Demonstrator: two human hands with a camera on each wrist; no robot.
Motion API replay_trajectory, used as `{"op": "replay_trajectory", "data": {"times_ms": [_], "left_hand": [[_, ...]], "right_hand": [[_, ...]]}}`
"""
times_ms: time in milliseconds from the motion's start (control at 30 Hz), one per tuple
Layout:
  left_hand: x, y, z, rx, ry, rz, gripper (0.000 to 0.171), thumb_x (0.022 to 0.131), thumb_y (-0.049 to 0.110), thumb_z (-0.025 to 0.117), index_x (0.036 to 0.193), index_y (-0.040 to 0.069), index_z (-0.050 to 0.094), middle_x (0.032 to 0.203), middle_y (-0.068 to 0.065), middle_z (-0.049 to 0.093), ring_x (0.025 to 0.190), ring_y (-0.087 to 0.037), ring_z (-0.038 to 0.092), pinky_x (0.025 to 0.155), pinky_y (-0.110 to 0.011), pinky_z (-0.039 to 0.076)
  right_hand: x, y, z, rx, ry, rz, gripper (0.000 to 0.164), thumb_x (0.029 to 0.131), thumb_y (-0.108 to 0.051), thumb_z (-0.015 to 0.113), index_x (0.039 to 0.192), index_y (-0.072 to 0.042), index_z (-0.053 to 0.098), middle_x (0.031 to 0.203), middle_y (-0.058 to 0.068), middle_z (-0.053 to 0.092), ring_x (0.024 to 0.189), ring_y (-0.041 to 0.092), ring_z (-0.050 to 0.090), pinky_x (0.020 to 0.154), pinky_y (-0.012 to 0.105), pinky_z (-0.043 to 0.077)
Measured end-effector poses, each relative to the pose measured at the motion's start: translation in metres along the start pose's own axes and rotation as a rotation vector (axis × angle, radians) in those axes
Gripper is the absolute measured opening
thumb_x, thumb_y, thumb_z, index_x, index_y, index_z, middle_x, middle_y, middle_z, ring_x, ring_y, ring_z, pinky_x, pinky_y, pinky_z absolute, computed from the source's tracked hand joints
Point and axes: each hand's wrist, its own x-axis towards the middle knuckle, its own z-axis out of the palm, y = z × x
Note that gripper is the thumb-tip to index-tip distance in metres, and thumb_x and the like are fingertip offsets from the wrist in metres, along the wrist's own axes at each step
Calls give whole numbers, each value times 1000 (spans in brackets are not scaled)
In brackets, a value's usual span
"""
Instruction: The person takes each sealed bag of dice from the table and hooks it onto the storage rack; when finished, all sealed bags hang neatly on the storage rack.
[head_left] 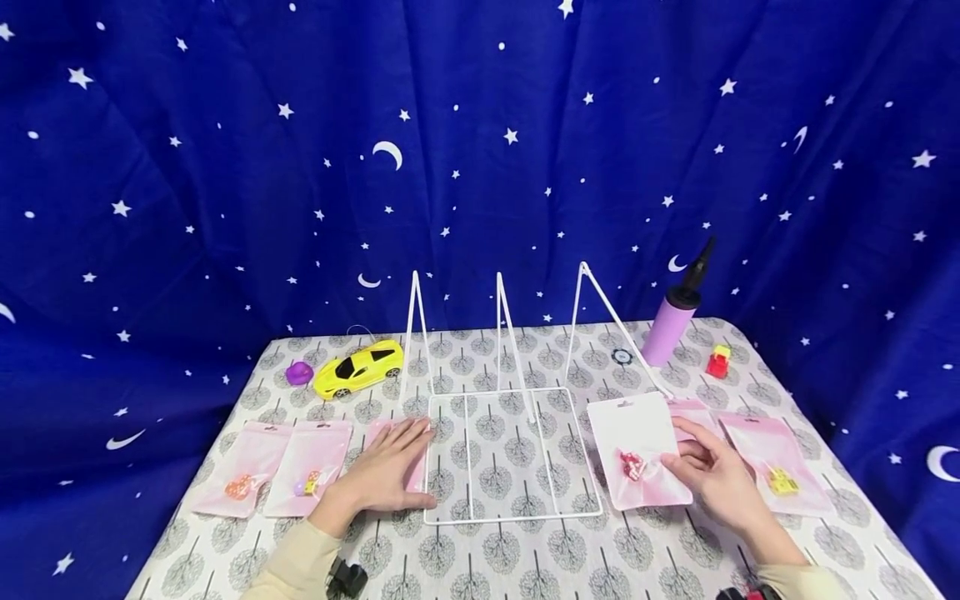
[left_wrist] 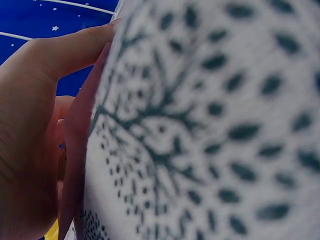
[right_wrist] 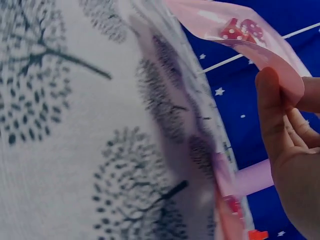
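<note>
My right hand [head_left: 716, 475] pinches the side edge of a pink zip bag [head_left: 637, 433] between thumb and fingers. Red, white-dotted trinkets [right_wrist: 242, 31] show inside this bag, which is held up off the table in the right wrist view. Flat beside the left end of a white wire rack [head_left: 513, 520], my left hand [head_left: 386, 473] rests over another pink bag [head_left: 375, 428], fingers extended. That bag's contents are mostly hidden under the palm. In the left wrist view the thumb [left_wrist: 85, 47] reaches to the tablecloth.
Two pink bags [head_left: 258, 446] [head_left: 318, 442] lie at left. At right are a bag with yellow pieces [head_left: 776, 450] and a partly covered bag [head_left: 693, 412]. Behind stand a yellow toy car [head_left: 360, 368], purple toy [head_left: 298, 372], purple pump [head_left: 670, 332], round disc [head_left: 622, 357] and red-yellow toy [head_left: 717, 362].
</note>
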Motion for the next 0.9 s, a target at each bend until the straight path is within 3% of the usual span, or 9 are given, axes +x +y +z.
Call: {"op": "replay_trajectory", "data": {"times_ms": [200,333,600,767,900], "left_hand": [[-1,-1,1,8,-3,-7,113,71,83,56,155,15,24,164,-6,15,150,-32,15,120,-57,14],[-1,1,0,2,-6,-4,112,72,80,59,155,14,25,163,-7,16,150,-33,16,120,-58,14],[-1,3,-3,6,0,10,109,74,77,59,155,11,26,163,-9,17,149,-36,17,119,-60,16],[-2,4,-4,11,3,6,107,76,76,59,155,11,26,163,-9,17,149,-35,17,119,-60,15],[-2,4,-3,14,13,14,106,76,76,58,154,11,27,163,-9,19,149,-35,18,119,-60,16]], "right_hand": [[-10,-24,-5,-52,58,-47,58,84,7,70,138,2,48,86,-14,69,69,1,63,50,21,50],[-16,-43,-7,-16,62,-144,63,79,16,68,138,4,48,87,-10,72,68,4,65,50,21,50],[-25,-77,-11,179,1,-305,67,73,31,59,136,12,45,94,-7,74,80,4,71,63,16,56],[-28,-91,-10,382,-16,-426,68,69,38,53,133,19,42,95,8,75,84,11,72,68,16,57],[-33,-103,-10,424,8,-481,67,68,38,55,131,21,43,95,11,75,82,12,72,67,16,56]]}}
